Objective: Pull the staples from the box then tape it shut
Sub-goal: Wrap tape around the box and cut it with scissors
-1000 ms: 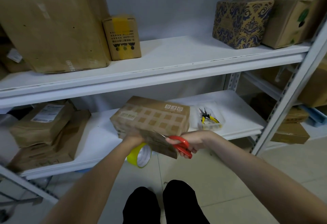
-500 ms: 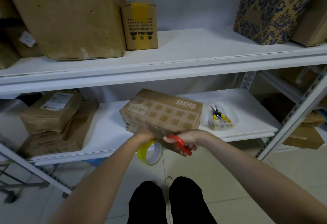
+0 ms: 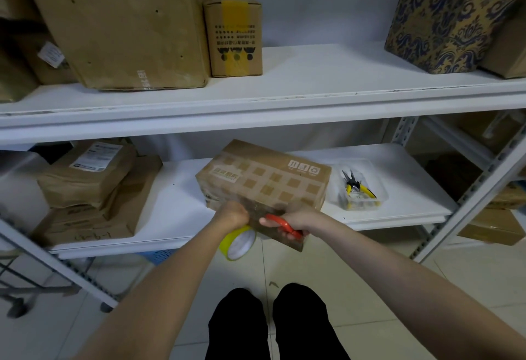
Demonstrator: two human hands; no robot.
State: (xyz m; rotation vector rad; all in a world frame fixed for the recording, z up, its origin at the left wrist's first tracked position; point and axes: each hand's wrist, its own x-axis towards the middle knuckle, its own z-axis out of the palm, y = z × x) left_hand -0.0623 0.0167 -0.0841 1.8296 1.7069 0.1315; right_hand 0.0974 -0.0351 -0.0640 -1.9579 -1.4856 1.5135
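Note:
A brown cardboard box [image 3: 264, 180] with a printed square pattern lies on the lower white shelf [image 3: 182, 206], its near end jutting over the shelf's front edge. My left hand [image 3: 232, 214] is at the box's near end and holds a roll of yellow tape [image 3: 237, 241] that hangs below it. My right hand [image 3: 297, 218] grips red-handled scissors [image 3: 280, 224] against the same end. The scissor blades are blurred and mostly hidden.
A clear plastic tub [image 3: 360, 191] with yellow-handled pliers sits right of the box. Stacked brown parcels [image 3: 91, 186] fill the shelf's left. The upper shelf [image 3: 313, 83] carries a large carton, a small taped box and a patterned box. Metal uprights [image 3: 466, 194] stand at right.
My view has shifted and closed in on the shelves. Both hands stay at the box's near end, with the scissors and tape roll held much as before.

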